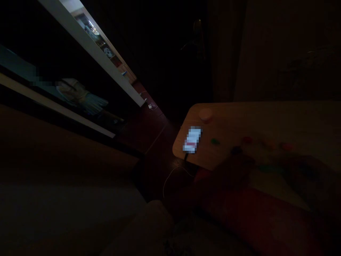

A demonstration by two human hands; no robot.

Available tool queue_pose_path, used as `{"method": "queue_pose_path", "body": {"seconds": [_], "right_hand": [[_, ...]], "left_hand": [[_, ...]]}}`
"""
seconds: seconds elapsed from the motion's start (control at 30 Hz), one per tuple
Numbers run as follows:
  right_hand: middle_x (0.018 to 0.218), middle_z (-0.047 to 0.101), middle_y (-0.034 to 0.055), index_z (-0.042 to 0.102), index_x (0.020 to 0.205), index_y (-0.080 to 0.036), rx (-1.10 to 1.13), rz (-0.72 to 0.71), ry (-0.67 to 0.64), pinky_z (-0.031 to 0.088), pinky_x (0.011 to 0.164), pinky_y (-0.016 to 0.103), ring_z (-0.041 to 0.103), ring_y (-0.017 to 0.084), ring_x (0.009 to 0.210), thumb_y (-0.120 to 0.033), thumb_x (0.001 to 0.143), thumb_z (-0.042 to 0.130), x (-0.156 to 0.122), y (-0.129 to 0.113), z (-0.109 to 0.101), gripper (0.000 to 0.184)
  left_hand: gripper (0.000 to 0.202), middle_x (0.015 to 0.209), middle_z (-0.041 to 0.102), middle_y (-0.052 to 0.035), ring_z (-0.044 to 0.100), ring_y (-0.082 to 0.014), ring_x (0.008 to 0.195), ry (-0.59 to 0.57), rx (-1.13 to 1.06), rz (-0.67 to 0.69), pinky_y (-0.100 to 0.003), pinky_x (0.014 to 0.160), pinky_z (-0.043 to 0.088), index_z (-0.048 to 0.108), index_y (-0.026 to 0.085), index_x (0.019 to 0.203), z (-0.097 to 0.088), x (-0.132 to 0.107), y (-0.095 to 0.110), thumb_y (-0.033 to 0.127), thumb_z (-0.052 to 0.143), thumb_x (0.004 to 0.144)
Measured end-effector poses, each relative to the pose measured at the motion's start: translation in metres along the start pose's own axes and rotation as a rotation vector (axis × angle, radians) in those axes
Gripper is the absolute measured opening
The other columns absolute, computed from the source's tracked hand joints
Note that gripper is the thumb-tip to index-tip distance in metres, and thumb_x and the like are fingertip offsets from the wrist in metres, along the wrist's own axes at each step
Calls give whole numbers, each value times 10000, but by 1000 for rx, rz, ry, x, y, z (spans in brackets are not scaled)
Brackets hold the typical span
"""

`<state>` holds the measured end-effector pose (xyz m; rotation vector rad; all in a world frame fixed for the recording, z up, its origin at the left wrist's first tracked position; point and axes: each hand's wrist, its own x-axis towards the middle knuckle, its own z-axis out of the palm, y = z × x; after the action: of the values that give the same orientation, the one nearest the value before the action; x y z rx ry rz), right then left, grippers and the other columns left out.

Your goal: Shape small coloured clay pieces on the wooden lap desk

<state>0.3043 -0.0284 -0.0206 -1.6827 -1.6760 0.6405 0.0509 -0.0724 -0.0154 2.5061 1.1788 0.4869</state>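
dimly, lower right, left hand and right hand are flanking a green strip. finger pose: can't tell. darkness is risking fumbles.

Phone on table (left of fingers)

Left hand and right hand dimly flank 1 green piece.

A wooden table carries a lit phone; from it, a round object sits at one o'clock, a green piece, red piece, orange piece and coral piece towards three o'clock
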Motion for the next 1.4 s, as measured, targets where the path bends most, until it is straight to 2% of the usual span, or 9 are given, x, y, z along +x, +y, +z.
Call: {"method": "queue_pose_path", "body": {"seconds": [0.17, 0.3, 0.43, 0.57, 0.7, 0.9, 1.1, 1.27, 1.4], "right_hand": [[1007, 796, 142, 697, 782, -317, 6, 154, -64, 527, 761, 562, 723, 413, 900, -601, 704, 667, 1, -5, -4, 296], [964, 786, 145, 700, 769, -319, 30, 136, -39, 510, 739, 535, 711, 388, 858, -606, 712, 694, 1, -5, -4, 292], [826, 741, 121, 684, 746, -286, 117, 118, 16, 484, 673, 460, 673, 321, 757, -671, 761, 679, -3, -16, -3, 386], [779, 704, 69, 658, 746, -260, 191, 10, 123, 488, 687, 394, 627, 249, 717, -616, 825, 675, -4, -23, 2, 366], [763, 689, 41, 644, 745, -251, 238, -33, 144, 472, 669, 351, 619, 218, 713, -515, 878, 679, -4, -21, 6, 297], [755, 667, 27, 625, 740, -241, 259, -2, 221, 435, 676, 345, 584, 202, 703, -476, 871, 686, -4, -20, 9, 276], [792, 639, 60, 589, 765, -237, 107, 33, 431, 429, 764, 398, 561, 233, 768, -455, 942, 585, -3, -16, 11, 281], [883, 692, 119, 650, 841, -217, -100, -53, 339, 429, 829, 426, 574, 276, 862, -400, 920, 621, -3, -16, 15, 201], [993, 738, 158, 714, 909, -194, -259, -103, 265, 431, 906, 481, 592, 322, 968, -372, 945, 603, -8, -22, 14, 212]], "left_hand": [[393, 1522, 619, -157, 549, -292, 1463, -21, 18, -26, -505, 1247, 471, 651, 143, 1420, -3, 1, 3, 254, 508, 1071], [388, 1515, 620, -157, 535, -292, 1462, -16, -6, -32, -505, 1253, 472, 650, 143, 1406, -4, 2, 3, 225, 541, 1043], [399, 1478, 623, -153, 561, -293, 1430, 88, -118, -74, -490, 1259, 474, 617, 167, 1409, -7, 1, 5, 195, 564, 1014], [384, 1392, 639, -143, 596, -297, 1360, 163, -195, -85, -521, 1247, 488, 598, 187, 1369, -10, 4, 5, 143, 547, 991], [350, 1360, 634, -126, 595, -295, 1332, 199, -174, -109, -527, 1237, 491, 595, 210, 1325, -11, 13, 5, 137, 565, 984], [234, 1284, 610, -146, 600, -314, 1225, 226, -66, -169, -510, 1152, 535, 649, 174, 1183, -9, 32, 11, 318, 688, 1003], [132, 1228, 651, -127, 635, -283, 1184, 200, -97, -117, -493, 1141, 512, 719, 179, 1096, -7, 39, 9, 267, 672, 1010], [152, 1148, 732, -89, 680, -263, 1145, 204, -275, -95, -472, 1109, 529, 755, 207, 1064, -2, 37, 0, 139, 688, 946], [172, 1100, 787, -64, 727, -237, 1057, 245, -479, -186, -429, 1038, 575, 752, 214, 1092, 6, 37, -4, 156, 724, 932]]}}
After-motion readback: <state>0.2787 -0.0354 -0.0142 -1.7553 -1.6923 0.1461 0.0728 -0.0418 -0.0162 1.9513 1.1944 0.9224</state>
